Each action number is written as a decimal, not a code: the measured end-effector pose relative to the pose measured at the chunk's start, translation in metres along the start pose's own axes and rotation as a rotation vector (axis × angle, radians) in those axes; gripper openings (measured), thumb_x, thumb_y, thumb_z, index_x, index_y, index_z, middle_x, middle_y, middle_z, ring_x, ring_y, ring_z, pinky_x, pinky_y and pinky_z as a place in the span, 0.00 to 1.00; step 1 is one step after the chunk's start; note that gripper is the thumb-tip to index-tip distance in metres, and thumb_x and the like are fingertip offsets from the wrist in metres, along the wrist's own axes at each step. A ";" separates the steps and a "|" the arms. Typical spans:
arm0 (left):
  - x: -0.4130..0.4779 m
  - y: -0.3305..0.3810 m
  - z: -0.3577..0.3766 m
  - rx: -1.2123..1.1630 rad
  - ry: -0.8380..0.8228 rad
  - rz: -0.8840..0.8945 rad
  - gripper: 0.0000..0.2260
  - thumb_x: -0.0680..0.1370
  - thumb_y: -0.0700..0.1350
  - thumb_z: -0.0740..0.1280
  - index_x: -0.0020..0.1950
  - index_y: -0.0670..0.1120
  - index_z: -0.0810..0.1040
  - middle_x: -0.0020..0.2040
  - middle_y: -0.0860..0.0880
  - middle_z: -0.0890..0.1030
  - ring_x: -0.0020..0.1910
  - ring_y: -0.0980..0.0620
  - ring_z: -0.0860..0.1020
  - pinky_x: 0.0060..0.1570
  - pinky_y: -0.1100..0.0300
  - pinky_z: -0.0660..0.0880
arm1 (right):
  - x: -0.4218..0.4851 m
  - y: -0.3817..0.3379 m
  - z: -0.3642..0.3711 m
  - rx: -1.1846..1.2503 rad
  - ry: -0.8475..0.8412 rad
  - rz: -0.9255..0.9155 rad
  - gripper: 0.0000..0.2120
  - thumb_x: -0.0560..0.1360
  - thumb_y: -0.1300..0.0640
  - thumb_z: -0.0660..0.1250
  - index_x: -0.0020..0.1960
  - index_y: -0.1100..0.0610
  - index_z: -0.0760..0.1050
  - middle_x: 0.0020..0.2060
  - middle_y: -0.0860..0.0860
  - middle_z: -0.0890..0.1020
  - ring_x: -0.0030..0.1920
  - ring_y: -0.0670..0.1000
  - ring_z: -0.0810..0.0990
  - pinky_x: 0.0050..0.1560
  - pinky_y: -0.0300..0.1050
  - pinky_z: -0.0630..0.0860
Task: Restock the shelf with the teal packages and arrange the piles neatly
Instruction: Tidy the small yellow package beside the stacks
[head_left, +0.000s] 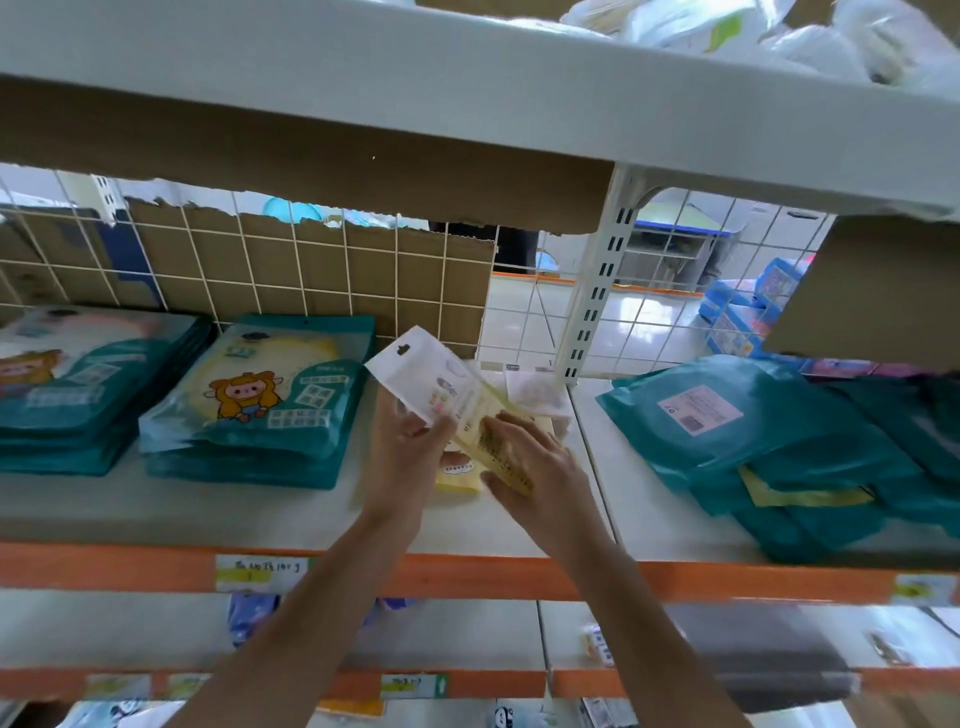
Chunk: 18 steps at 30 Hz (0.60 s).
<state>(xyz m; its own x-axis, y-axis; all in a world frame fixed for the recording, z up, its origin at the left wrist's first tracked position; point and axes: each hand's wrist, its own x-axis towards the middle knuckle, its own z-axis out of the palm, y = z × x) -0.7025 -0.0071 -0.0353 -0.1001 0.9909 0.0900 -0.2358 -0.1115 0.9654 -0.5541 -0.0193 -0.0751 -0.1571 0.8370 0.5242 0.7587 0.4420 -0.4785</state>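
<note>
- The teal packages lie in three places on the shelf (208, 514): a left pile (78, 395), a middle pile (260, 410) with a cartoon front, and a loose heap (753, 447) to the right of the upright (597, 291). None of them is in hand.
- The heap slumps toward the near edge with its packs skewed across one another. Pulling one from low down would likely drag the others over the orange rail (467, 571).
- A yellow slip (800, 493) is wedged in the heap and could ride along into a teal pile unnoticed.
- The middle pile looks glossy, and its top pack sits askew. More packs laid on it off-centre may slide forward.
- Both hands are busy with a white-and-yellow pack (447, 384), held raised and tilted just right of the middle pile. The left hand (410, 457) grips its white upper part and the right hand (535, 462) clasps its yellow end.
- This pack is not teal, so setting it on a teal pile would mix the stock.
- Pale packs (460, 475) lie under the hands, and a careless put-down may scatter them.
- Far behind, the grid (519, 322) has no cardboard backing here. Thin packs pushed too far could slip through.
</note>
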 end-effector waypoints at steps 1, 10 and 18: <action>0.000 0.000 0.001 -0.010 -0.023 -0.016 0.23 0.75 0.32 0.65 0.68 0.45 0.66 0.54 0.46 0.80 0.40 0.54 0.83 0.32 0.60 0.80 | 0.001 0.000 0.000 -0.029 0.073 -0.028 0.24 0.68 0.55 0.72 0.63 0.52 0.74 0.61 0.50 0.79 0.55 0.54 0.80 0.49 0.53 0.80; 0.007 0.004 -0.002 0.151 -0.104 0.004 0.26 0.73 0.47 0.71 0.68 0.55 0.64 0.64 0.52 0.71 0.57 0.54 0.74 0.43 0.69 0.72 | 0.013 0.001 -0.019 0.208 0.226 0.220 0.14 0.70 0.46 0.60 0.46 0.51 0.79 0.30 0.43 0.78 0.28 0.45 0.73 0.28 0.37 0.68; 0.024 0.002 -0.018 0.024 -0.290 -0.172 0.36 0.59 0.56 0.77 0.65 0.50 0.72 0.57 0.51 0.80 0.55 0.50 0.79 0.48 0.57 0.76 | 0.021 -0.003 -0.032 0.844 0.077 0.348 0.07 0.66 0.59 0.70 0.44 0.53 0.80 0.36 0.50 0.82 0.39 0.51 0.79 0.39 0.45 0.75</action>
<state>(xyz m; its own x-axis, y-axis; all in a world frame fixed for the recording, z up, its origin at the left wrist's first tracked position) -0.7232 0.0155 -0.0358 0.2193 0.9756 -0.0120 -0.2020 0.0574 0.9777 -0.5393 -0.0131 -0.0396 0.0593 0.9566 0.2852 0.0370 0.2834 -0.9583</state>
